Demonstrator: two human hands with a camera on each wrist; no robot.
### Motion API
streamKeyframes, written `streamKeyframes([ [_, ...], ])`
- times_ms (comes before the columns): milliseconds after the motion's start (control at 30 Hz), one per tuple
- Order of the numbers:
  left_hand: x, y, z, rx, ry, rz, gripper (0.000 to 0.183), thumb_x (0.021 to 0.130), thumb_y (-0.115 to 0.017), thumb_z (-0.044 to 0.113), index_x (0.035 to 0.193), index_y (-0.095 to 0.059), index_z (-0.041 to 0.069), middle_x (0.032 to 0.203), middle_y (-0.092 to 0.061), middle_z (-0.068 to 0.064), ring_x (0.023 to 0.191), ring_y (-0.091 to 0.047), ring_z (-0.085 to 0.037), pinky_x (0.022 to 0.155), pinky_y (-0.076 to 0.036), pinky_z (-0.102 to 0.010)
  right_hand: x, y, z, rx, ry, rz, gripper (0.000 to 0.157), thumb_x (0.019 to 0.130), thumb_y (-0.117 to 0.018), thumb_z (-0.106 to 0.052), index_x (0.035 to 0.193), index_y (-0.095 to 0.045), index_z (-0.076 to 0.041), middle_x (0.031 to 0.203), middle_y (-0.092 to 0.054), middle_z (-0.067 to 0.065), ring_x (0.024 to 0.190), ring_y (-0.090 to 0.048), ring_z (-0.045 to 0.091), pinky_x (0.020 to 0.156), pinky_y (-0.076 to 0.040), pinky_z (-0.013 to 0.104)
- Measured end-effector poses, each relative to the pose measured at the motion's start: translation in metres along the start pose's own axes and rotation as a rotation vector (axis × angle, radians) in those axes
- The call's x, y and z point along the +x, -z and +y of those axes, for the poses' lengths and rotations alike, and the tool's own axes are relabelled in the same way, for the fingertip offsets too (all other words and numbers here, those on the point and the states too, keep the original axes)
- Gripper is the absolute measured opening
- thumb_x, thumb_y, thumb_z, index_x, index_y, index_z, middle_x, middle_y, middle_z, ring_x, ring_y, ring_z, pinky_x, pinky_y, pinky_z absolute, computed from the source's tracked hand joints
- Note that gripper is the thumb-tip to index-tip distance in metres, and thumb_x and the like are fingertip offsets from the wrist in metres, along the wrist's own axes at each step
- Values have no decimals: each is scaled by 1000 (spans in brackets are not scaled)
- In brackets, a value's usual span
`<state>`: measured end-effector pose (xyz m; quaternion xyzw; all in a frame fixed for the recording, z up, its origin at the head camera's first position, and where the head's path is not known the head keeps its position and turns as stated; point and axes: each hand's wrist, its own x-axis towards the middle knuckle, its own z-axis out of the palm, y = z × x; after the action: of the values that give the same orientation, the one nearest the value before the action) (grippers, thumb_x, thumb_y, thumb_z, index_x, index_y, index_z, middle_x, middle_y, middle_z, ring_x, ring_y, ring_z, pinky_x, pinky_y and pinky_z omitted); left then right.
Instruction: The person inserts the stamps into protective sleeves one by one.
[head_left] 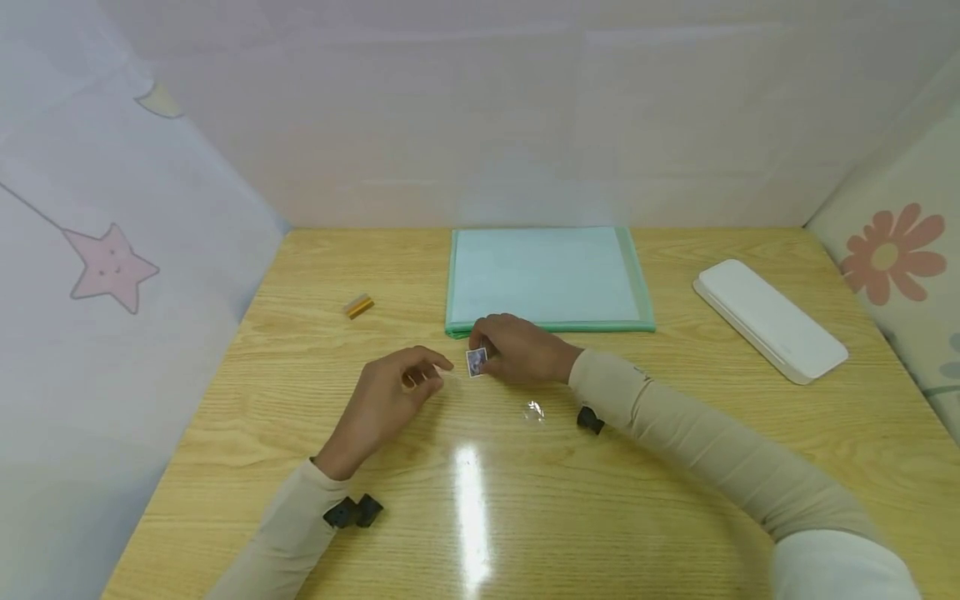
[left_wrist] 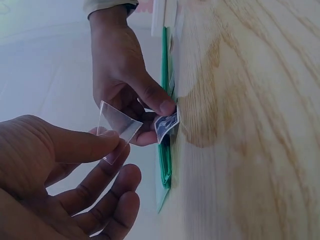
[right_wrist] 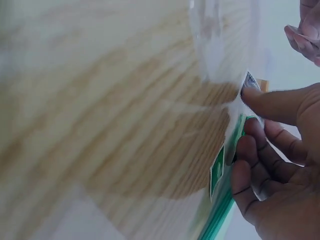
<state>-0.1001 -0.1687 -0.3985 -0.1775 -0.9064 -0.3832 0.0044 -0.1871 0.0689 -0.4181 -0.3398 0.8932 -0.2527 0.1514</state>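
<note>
My left hand (head_left: 388,400) pinches a small clear plastic square (left_wrist: 117,130) between thumb and forefinger; its other fingers are loosely bent. Just to the right, my right hand (head_left: 521,348) holds a small stamp (head_left: 477,362) between thumb and fingers. The stamp has a dark bluish picture and a white border, and the plastic is apart from it in the head view. A green piece with a pale edge (right_wrist: 216,172) shows beside the right hand's lower fingers; whether they hold it I cannot tell. Another bit of clear plastic (head_left: 534,412) lies on the table below the right hand.
Behind the right hand lies a pale folder with green edges (head_left: 547,275). A white case (head_left: 771,321) is at the right. A small brown and yellow block (head_left: 358,306) sits at the left of the wooden table (head_left: 262,400). Pale sheets (head_left: 517,125) hang around it.
</note>
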Motion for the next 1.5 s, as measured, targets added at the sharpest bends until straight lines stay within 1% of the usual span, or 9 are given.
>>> streamKeyframes([
  [133, 1, 0, 0, -10, -12, 22, 32, 93, -75, 12, 121, -67, 25, 89, -67, 10, 80, -62, -10, 73, -53, -35, -1, 2, 1, 84, 3, 13, 19, 99, -65, -14, 117, -60, -18, 101, -61, -5, 89, -57, 9, 78, -50, 28],
  [267, 1, 1, 2, -14, -5, 35, 46, 93, -75, 13, 135, -58, 19, 93, -68, 9, 81, -62, -11, 74, -53, -37, -3, 7, 1, 112, 29, 34, 19, 99, -64, -12, 117, -61, -17, 102, -62, -6, 90, -58, 8, 79, -51, 29],
  [333, 1, 2, 2, -15, 6, 38, 47, 93, -75, 13, 136, -57, 17, 95, -68, 9, 82, -62, -11, 75, -53, -38, -5, 10, 1, 114, 57, 55, 18, 99, -63, -11, 116, -62, -17, 101, -62, -6, 89, -58, 8, 78, -51, 29],
  [500, 2, 0, 3, -32, 34, 46, 32, 95, -73, 14, 125, -65, 19, 94, -68, 9, 83, -62, -11, 74, -53, -37, -11, 20, 3, 138, 114, 143, 14, 100, -61, -12, 112, -65, -20, 101, -61, -7, 86, -58, 9, 73, -50, 30],
  [667, 2, -1, 3, -50, 35, 69, 17, 98, -68, 17, 114, -69, 21, 93, -67, 8, 81, -62, -10, 73, -53, -34, -19, 29, 2, 182, 150, 247, 9, 102, -61, -19, 109, -67, -20, 99, -61, -10, 83, -59, 9, 67, -50, 31],
  [800, 2, 0, 3, -76, 31, 76, 12, 100, -66, 22, 112, -70, 23, 96, -70, 5, 81, -62, -10, 71, -52, -35, -27, 35, -2, 179, 171, 321, 9, 101, -64, -24, 109, -67, -21, 98, -62, -13, 81, -59, 7, 69, -50, 30],
  [1033, 1, 2, 8, -101, 12, 86, 13, 100, -65, 29, 109, -71, 21, 97, -71, 4, 83, -62, -10, 73, -51, -38, -38, 43, -16, 272, 221, 429, 6, 99, -67, -26, 103, -67, -21, 94, -65, -13, 79, -59, 8, 73, -51, 36],
  [1267, 2, 3, 12, -84, -28, 131, 8, 97, -70, 28, 102, -71, 22, 94, -66, 15, 82, -61, -7, 74, -53, -44, -45, 47, -29, 386, 238, 441, 7, 100, -66, -29, 103, -67, -23, 93, -69, -4, 80, -61, 9, 72, -50, 32],
  [1500, 3, 2, 12, -77, -79, 152, 6, 95, -73, 26, 98, -67, 24, 93, -65, 14, 80, -62, -8, 72, -53, -39, -47, 43, -39, 408, 284, 461, 6, 100, -66, -30, 103, -66, -25, 94, -67, -11, 80, -59, 10, 71, -48, 31],
])
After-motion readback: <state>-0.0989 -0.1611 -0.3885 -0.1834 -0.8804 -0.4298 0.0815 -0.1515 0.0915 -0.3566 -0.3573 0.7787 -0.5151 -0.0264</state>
